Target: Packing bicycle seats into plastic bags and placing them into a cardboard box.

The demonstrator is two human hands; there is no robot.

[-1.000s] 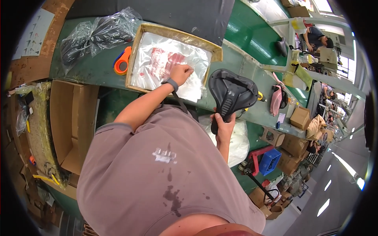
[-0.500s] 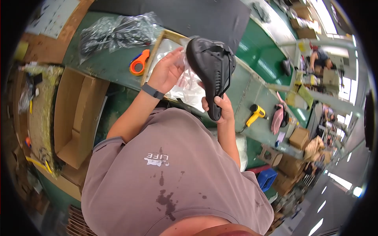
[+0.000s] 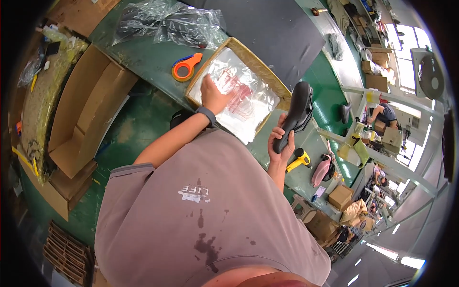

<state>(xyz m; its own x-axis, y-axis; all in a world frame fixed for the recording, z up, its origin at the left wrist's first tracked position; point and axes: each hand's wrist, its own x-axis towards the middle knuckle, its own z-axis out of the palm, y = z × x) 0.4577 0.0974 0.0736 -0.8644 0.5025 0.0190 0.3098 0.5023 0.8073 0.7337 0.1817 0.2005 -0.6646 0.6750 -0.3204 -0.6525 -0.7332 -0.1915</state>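
Note:
My right hand (image 3: 281, 143) grips a black bicycle saddle (image 3: 297, 110) by its narrow nose, the wide end pointing up and away. The saddle's smooth top faces left, and part of its rail and underside shows on the right. My left hand (image 3: 216, 95) is over the left part of a shallow cardboard box (image 3: 260, 67), touching the clear plastic bags (image 3: 241, 117) stacked inside. Its thumb and fingers are apart; the fingertips are partly hidden. Red print shows on the bags.
An orange tape dispenser (image 3: 184, 68) lies left of the box, below crumpled clear plastic (image 3: 191, 24). A yellow heat gun (image 3: 300, 159) and a pink saddle-like item (image 3: 323, 170) lie at right. An open carton (image 3: 88, 115) stands left. Another person (image 3: 385, 115) works in the distance.
My left hand has left the saddle's side and come down onto the bags. My right hand has carried the saddle right and turned it. The view has shifted, showing more of the box.

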